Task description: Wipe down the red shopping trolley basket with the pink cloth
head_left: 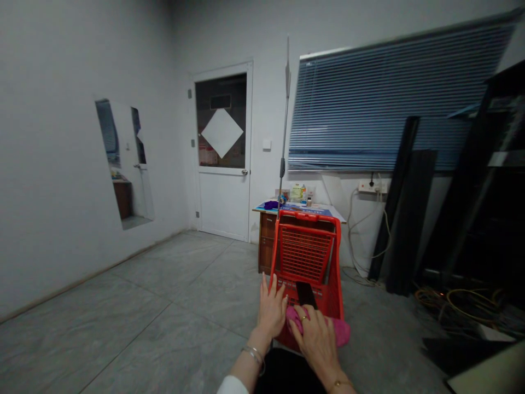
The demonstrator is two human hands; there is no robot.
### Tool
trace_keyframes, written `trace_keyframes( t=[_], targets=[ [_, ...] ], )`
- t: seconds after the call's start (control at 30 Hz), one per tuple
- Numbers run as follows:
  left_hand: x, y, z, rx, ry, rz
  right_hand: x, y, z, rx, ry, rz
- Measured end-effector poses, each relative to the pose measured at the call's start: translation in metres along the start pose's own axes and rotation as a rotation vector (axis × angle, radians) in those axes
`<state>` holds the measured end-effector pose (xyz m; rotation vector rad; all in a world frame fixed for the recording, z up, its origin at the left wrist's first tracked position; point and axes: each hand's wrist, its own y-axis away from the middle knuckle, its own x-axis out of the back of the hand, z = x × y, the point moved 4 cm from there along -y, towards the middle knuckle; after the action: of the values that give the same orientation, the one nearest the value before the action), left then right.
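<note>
A red plastic shopping cart (307, 246) with latticed walls stands right in front of me. My right hand (318, 339) presses a bunched pink cloth (341, 331) onto the cart's near rim, fingers curled over it. My left hand (270, 309) lies at the cart's near left side, its fingers stretched out and apart, with nothing in it. A dark flat rectangular object (305, 294) shows inside the cart, just beyond my right hand. The near rim is mostly hidden under the cloth and my hands. A tall thin pole (284, 137) rises at the cart's far left corner.
Behind the cart is a wooden desk (266, 246) with bottles and a purple cloth (271, 205) on top. A white door (223, 202) is at the back. To the right, dark panels (410, 219) lean below blue blinds (377, 104), with loose cables (467, 306) on the floor.
</note>
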<state>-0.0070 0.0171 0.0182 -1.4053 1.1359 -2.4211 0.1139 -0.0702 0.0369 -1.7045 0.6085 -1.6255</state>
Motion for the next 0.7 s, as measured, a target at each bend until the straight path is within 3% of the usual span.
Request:
trace_keyframes(
  t=[0.13, 0.33, 0.4, 0.57, 0.7],
  targets=[
    [0.005, 0.001, 0.0, -0.004, -0.019, -0.003, 0.0, 0.001, 0.01, 0.047, -0.092, -0.001],
    [0.006, -0.001, 0.002, -0.02, -0.029, -0.024, 0.005, -0.005, 0.061, 0.157, -0.247, -0.166],
    [0.002, -0.002, 0.004, -0.028, -0.02, -0.003, 0.005, -0.008, 0.066, 0.159, -0.258, -0.199],
    [-0.006, -0.002, 0.003, -0.036, -0.004, 0.026, -0.009, -0.014, 0.033, 0.095, -0.214, -0.118],
    [0.002, -0.003, -0.004, -0.035, -0.051, 0.006, -0.022, -0.015, 0.009, 0.125, -0.157, -0.028]
  ],
)
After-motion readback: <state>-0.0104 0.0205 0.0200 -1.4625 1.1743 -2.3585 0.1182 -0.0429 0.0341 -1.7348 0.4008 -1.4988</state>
